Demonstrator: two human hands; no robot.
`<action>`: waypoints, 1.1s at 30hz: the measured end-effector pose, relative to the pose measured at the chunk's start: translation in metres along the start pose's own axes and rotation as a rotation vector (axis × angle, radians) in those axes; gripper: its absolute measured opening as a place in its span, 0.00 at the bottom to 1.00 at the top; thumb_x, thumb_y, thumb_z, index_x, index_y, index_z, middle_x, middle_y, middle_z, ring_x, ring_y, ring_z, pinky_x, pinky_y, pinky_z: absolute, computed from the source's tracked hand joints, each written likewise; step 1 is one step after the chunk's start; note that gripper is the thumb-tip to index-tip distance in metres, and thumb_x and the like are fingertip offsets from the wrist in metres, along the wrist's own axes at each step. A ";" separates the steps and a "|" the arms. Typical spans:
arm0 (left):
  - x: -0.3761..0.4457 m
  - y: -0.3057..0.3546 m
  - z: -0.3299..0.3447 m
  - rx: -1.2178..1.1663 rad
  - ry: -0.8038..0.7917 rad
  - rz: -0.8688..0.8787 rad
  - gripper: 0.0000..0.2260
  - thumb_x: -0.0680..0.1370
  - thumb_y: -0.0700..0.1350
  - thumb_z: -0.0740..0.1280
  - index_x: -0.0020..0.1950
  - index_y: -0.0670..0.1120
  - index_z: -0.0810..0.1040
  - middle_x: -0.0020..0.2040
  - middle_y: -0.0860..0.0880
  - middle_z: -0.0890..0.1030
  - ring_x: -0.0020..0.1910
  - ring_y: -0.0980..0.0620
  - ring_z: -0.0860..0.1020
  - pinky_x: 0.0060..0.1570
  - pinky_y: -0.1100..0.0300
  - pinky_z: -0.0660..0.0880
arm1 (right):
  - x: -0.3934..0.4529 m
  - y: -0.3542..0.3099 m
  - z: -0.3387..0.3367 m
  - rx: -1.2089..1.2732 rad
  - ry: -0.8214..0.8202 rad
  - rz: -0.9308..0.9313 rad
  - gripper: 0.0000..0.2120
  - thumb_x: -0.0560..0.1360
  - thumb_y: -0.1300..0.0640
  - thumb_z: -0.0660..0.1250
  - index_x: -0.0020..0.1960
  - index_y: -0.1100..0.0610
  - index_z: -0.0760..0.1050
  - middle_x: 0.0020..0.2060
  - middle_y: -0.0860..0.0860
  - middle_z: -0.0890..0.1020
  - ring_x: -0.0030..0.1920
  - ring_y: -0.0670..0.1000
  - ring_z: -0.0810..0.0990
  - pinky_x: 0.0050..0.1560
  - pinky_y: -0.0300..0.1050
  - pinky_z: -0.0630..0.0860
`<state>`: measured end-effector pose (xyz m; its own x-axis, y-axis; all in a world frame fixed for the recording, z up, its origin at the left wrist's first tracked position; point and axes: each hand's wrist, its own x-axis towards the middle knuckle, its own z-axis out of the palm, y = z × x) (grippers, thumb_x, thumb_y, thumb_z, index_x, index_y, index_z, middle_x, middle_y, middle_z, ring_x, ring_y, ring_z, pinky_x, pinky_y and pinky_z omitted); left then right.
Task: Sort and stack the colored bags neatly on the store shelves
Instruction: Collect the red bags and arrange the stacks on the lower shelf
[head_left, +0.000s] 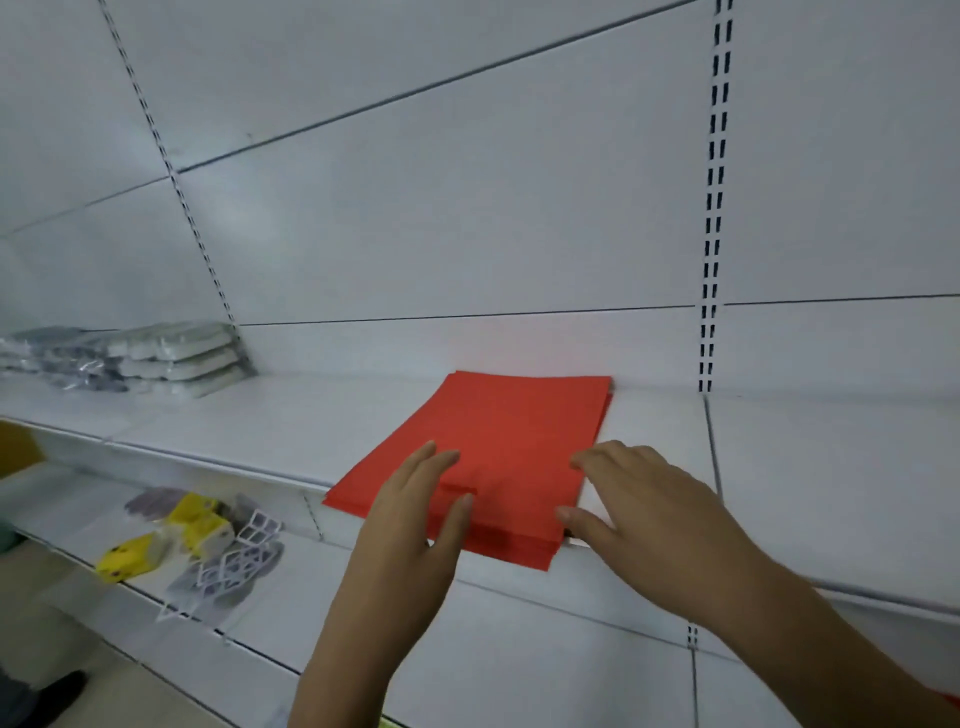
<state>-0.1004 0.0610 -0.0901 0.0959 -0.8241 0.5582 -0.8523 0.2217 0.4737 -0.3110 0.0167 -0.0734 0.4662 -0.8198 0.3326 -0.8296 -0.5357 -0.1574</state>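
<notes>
A stack of red bags (498, 457) lies flat on the upper white shelf (249, 426), its far edge close to the back panel and its near corner jutting a little over the shelf's front lip. The number of bags in the stack cannot be counted; only layered edges show at the near and right sides.

Two hands are at the stack's near end. The left hand (410, 525) has its fingers straight and released, its fingers lying over the near left part of the top bag. The right hand (639, 509) is likewise spread and relaxed, its fingertips at the stack's right edge, grasping nothing.

At the far left of the same shelf sits a pile of clear-wrapped grey and pale packs (130, 356). On the lower shelf (519, 649), to the left, lie two yellow packets (171, 535) beside some grey-and-white packaged goods (234, 561).
</notes>
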 end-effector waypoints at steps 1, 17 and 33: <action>0.010 -0.010 0.002 0.024 -0.019 -0.035 0.17 0.78 0.53 0.64 0.67 0.57 0.70 0.70 0.58 0.67 0.70 0.60 0.64 0.64 0.74 0.55 | 0.009 0.000 0.004 -0.001 -0.024 0.012 0.24 0.79 0.38 0.51 0.70 0.48 0.61 0.66 0.45 0.67 0.65 0.48 0.66 0.61 0.45 0.68; 0.094 -0.080 0.004 0.435 -0.412 -0.049 0.19 0.78 0.64 0.50 0.50 0.51 0.71 0.48 0.56 0.72 0.54 0.52 0.72 0.52 0.59 0.63 | 0.057 -0.006 0.027 -0.082 -0.041 0.357 0.23 0.78 0.36 0.51 0.68 0.46 0.61 0.63 0.42 0.72 0.62 0.46 0.70 0.61 0.42 0.67; 0.109 -0.099 -0.005 0.075 -0.479 -0.060 0.27 0.77 0.65 0.54 0.74 0.55 0.62 0.73 0.55 0.65 0.73 0.57 0.62 0.67 0.64 0.59 | 0.066 0.014 0.032 0.732 0.242 0.658 0.22 0.71 0.62 0.72 0.60 0.46 0.70 0.41 0.46 0.85 0.39 0.46 0.83 0.49 0.51 0.79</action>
<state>-0.0029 -0.0481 -0.0726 -0.0869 -0.9854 0.1466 -0.8888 0.1432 0.4354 -0.2820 -0.0516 -0.0832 -0.1574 -0.9774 0.1410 -0.4694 -0.0515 -0.8815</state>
